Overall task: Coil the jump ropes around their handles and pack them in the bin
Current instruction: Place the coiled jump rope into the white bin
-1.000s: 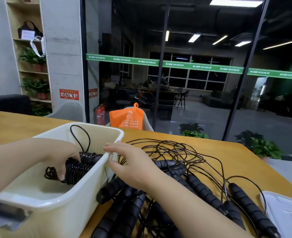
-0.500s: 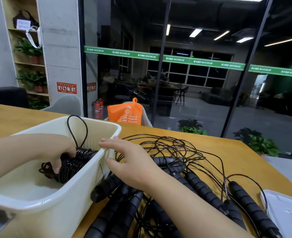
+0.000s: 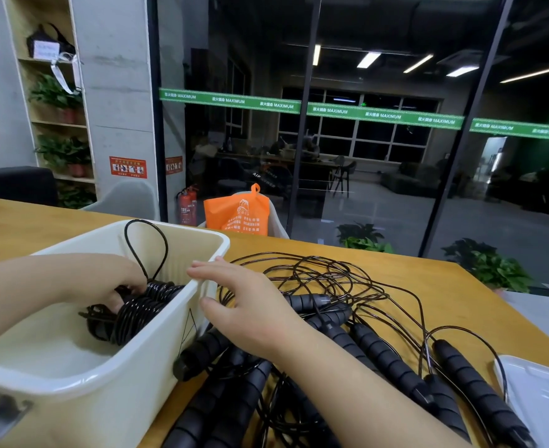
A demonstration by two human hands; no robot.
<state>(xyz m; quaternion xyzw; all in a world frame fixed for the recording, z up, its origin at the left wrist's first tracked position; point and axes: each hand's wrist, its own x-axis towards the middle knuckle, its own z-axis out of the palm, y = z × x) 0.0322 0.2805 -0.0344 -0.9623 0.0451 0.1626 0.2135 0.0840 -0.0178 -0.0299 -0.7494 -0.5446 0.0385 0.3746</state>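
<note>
A cream plastic bin (image 3: 111,379) stands on the wooden table at the left. Inside it my left hand (image 3: 111,282) grips a coiled black jump rope (image 3: 134,313), whose cord is wound round its handles; one loop of cord sticks up above the rim. My right hand (image 3: 250,308) hovers open beside the bin's right wall, fingers spread, over a pile of loose jump ropes (image 3: 337,321). Several black foam handles (image 3: 386,360) lie there under tangled cords.
A white lid (image 3: 544,396) lies at the table's right edge. Beyond the table's far edge sit an orange bag (image 3: 236,211) on a chair, a red fire extinguisher (image 3: 187,203) and a glass wall. Bare wood (image 3: 428,286) shows behind the ropes.
My left hand has lowered the coiled rope a little deeper into the bin. My right hand stays beside the bin, almost still.
</note>
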